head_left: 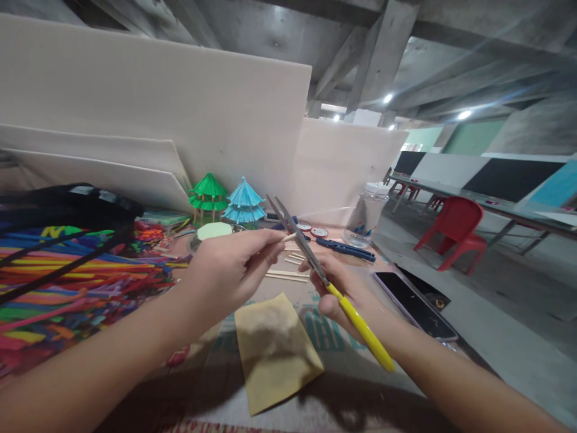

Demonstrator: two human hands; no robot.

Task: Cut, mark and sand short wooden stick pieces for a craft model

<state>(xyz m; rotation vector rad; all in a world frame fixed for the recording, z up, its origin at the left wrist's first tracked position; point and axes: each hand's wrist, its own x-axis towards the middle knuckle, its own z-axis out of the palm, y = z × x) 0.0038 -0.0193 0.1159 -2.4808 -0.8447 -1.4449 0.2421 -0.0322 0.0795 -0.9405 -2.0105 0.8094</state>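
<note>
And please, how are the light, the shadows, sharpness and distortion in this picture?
All in the head view: a ceiling light flares into streaks; shadows darken parts of the yellow paper; the scissors look fairly crisp, the coloured strips at left smeared; the forearms seem stretched toward the lower corners.

And here the left hand (228,264) covers most of the pale stick (288,239), just a bit peeking out! The scissors (360,325) cross the right hand (345,279), hiding part of it. Over on the left, coloured strips (81,273) smear into blur and run off the edge, and the black object (101,207) across them is too blurred to name. Near centre, yellow paper (274,361) masks some green print (322,328). Far right, the bottle's markings (360,230) are too small to make out.
</note>
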